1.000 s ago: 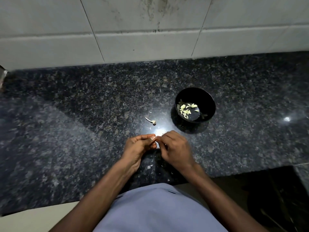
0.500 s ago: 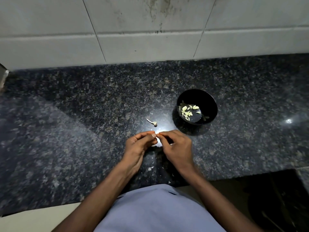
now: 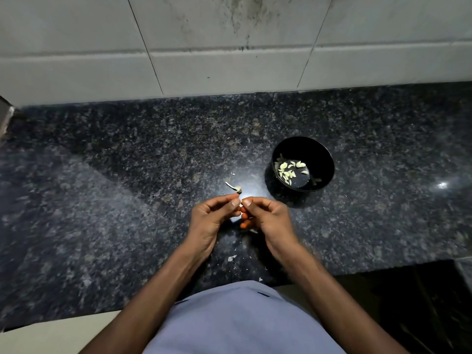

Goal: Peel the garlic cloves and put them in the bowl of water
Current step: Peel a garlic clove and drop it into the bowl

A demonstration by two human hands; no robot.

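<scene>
Granite counter [image 3: 107, 205], dark speckled, fills the mid band of frame; pale tiled wall [image 3: 204, 47] across the top w/ dark streaks upper centre. Grey object at far left edge, cut off by frame, can't ID.

Left of centre: garlic stem [image 3: 233, 187] lies on counter, just above the hands, apart from them. Tiny peel fleck right of it, toward the bowl.

Centre: left hand [image 3: 212, 218] w/ fingers curled in, thumb + index tip meeting at a clove [image 3: 240, 206]. Only a sliver of white shows between the fingertips, so clove is mostly hidden. Right hand [image 3: 270, 221] mirrors it, thumb + index pinched on the same clove from the other side, other fingers curled under. Both hands held just over the counter at frame centre, fingertips touching each other. Bright light glare on counter just behind the tips.

Below the hands: peel bits [image 3: 232, 257] scattered on counter, lower centre, near the front edge. Light blue shirt [image 3: 242, 323] at bottom centre, both forearms bare.

Right of centre: black bowl [image 3: 324, 159] on counter, up-right of hands, apart from them. Water in it, peeled cloves [image 3: 287, 169] grouped in its left half. Second glare spot further right. Lower right corner dark, below counter edge, no detail.
</scene>
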